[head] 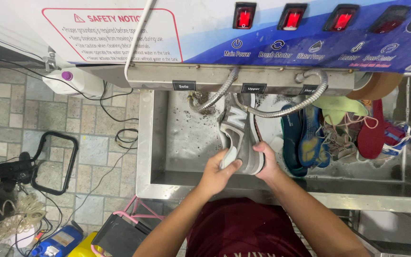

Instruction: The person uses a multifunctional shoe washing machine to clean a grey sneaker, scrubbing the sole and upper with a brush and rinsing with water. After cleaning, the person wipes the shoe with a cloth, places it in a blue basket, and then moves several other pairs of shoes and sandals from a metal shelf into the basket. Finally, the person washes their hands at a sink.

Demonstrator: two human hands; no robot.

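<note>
A grey sneaker (238, 133) with a pale sole is held over a steel wash tank (177, 143), toe pointing up toward the machine. My left hand (219, 170) grips its heel and sole from the left. On the right side, my right hand (266, 159) clasps the heel. Two flexible metal hoses (281, 110) hang from the machine above and curve around the shoe's toe.
Insoles (300, 138), a red insole (373, 131) and laced shoes are piled at the tank's right. A control panel with red switches (291, 16) is above. On the tiled floor at left are a white bottle (74, 82), cables, a black frame (55, 162) and a fan.
</note>
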